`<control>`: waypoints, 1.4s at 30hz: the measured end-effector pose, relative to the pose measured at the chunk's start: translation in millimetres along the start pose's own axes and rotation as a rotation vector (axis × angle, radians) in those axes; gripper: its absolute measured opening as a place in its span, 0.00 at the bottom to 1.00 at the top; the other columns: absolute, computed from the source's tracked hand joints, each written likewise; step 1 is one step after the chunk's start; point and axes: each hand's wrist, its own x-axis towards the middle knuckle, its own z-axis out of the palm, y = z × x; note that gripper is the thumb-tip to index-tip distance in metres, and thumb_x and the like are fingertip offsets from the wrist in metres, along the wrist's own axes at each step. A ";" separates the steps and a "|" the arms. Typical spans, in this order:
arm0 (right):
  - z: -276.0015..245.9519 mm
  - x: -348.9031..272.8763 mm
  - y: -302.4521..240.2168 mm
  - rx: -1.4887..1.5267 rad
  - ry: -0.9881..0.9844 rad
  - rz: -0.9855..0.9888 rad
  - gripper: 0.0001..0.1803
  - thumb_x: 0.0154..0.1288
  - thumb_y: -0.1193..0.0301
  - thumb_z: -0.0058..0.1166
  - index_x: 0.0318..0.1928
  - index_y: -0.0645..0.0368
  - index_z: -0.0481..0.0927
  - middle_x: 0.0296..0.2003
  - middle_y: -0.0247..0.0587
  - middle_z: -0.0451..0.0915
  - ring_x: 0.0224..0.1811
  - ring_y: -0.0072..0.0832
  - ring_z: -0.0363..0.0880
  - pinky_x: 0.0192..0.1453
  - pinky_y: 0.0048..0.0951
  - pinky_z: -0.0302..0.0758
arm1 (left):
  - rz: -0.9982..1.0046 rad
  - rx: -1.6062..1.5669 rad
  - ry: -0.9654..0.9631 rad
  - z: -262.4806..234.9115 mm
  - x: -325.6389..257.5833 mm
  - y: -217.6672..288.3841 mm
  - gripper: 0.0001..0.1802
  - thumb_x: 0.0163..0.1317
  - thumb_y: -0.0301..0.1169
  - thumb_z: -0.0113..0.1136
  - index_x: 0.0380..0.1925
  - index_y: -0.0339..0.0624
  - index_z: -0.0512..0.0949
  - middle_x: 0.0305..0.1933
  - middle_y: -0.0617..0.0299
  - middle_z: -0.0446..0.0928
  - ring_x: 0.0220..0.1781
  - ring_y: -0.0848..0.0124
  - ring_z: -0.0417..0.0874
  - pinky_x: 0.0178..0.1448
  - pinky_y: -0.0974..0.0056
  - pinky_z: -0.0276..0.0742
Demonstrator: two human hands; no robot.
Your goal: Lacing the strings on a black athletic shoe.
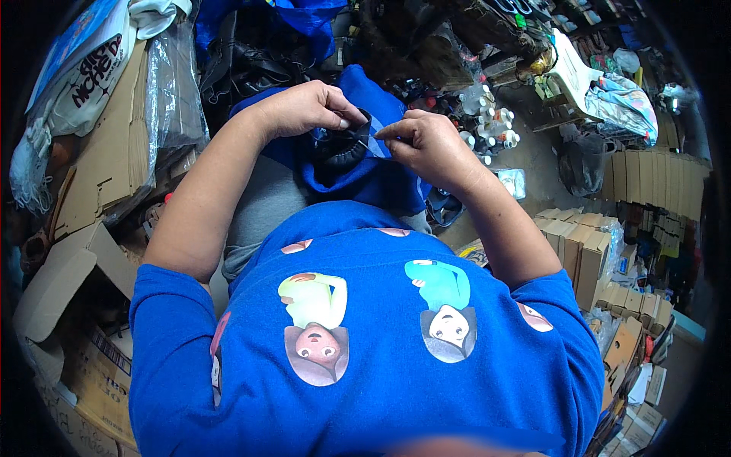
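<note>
A dark, rounded black piece [339, 150], perhaps part of a shoe, lies in my lap on a blue cloth [400, 186]. My left hand [308, 110] is closed, its thumb and fingertips pinching the upper edge of the black piece. On the other side my right hand [434, 145] is closed too, thumb and finger pinched at the end of a thin greyish-blue strip [373, 141] that runs up beside the black piece. What exactly sits between the right fingertips is too small to tell.
Flattened cardboard [126, 145] and plastic wrap stand at the left, above an open carton [68, 282]. Black straps or bags [251, 68] lie ahead. To the right are several small white-capped bottles [495, 126], a white plastic chair [571, 72] and stacked cardboard boxes [579, 247].
</note>
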 end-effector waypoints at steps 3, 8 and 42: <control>4.4 -1.0 -6.3 -0.069 0.027 -0.002 0.12 0.54 0.71 0.55 0.38 0.55 0.85 0.32 0.48 0.80 0.36 0.42 0.80 0.45 0.37 0.77 | -0.002 0.012 0.001 -0.3 0.9 -1.1 0.19 0.52 0.24 0.58 0.45 0.44 0.83 0.38 0.61 0.77 0.45 0.69 0.76 0.56 0.66 0.70; 18.3 -4.5 0.7 -0.021 0.084 -0.016 0.12 0.54 0.72 0.57 0.40 0.52 0.85 0.31 0.46 0.80 0.35 0.42 0.80 0.42 0.37 0.77 | 0.024 -0.016 -0.009 -1.0 10.1 -7.2 0.16 0.53 0.23 0.57 0.44 0.41 0.83 0.41 0.60 0.80 0.46 0.70 0.79 0.56 0.66 0.72; 14.4 16.0 57.0 0.678 -0.278 0.193 0.13 0.60 0.72 0.60 0.46 0.55 0.84 0.37 0.30 0.76 0.44 0.22 0.73 0.52 0.23 0.67 | 0.031 -0.001 -0.144 -4.0 27.6 -14.4 0.17 0.57 0.29 0.62 0.47 0.39 0.81 0.44 0.59 0.83 0.47 0.72 0.81 0.58 0.66 0.72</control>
